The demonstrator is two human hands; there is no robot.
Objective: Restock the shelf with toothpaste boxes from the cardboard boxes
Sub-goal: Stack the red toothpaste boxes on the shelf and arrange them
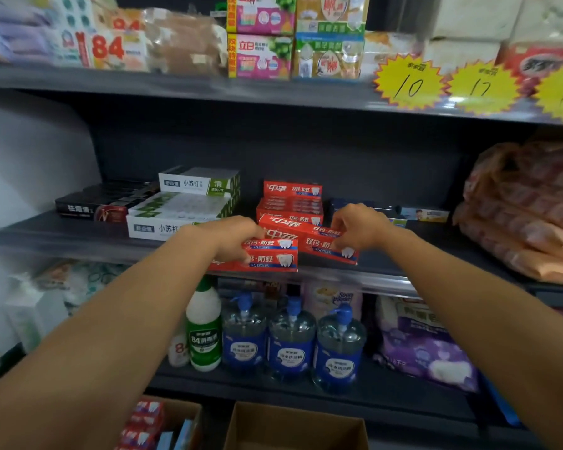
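Dim, soft focus; wide-angle bending and blur at edges

The dark shelf (78, 237) carries red (290, 203), white (182, 209) and black toothpaste boxes (101, 203).

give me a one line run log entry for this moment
left hand: grips red toothpaste box | right hand: grips second red box | middle shelf

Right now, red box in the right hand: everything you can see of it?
The red box is a long cardboard toothpaste carton with white lettering and a tooth picture near its right end. It lies angled on the middle shelf, before the red stack. The right hand pinches its right end; its left end overlaps the left hand's box.
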